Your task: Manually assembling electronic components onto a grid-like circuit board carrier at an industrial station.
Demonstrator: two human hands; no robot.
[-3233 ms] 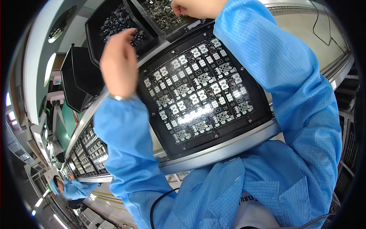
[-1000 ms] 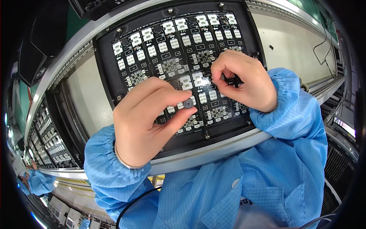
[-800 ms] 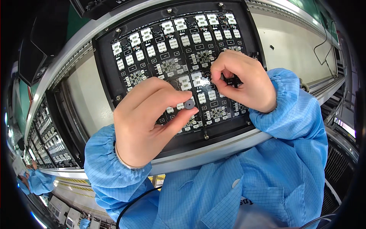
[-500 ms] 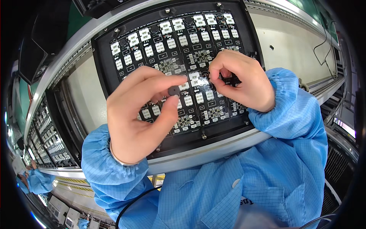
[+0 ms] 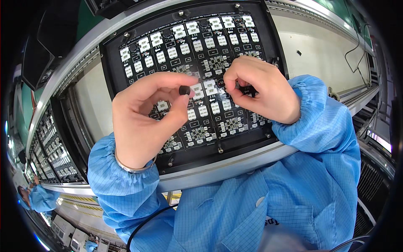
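Note:
A small black cylindrical buzzer is pinched between the thumb and fingers of my left hand, its side turned toward me. It is held above the black circuit board panel, which carries rows of white connectors and small parts. To the right, my right hand is closed with thumb and forefinger together, close to a round outline on the board. Something dark shows within its curled fingers, but I cannot tell whether it is held parts or the board behind.
A black frame with metal screws surrounds the panel on a conveyor with metal rails. More populated panels stand on the left. A small black piece lies on the pale surface at right. Another person in blue is far left.
My left hand has moved slightly left and up, and the buzzer has turned from its round face to its side. My right hand and the panel have shifted slightly left in view.

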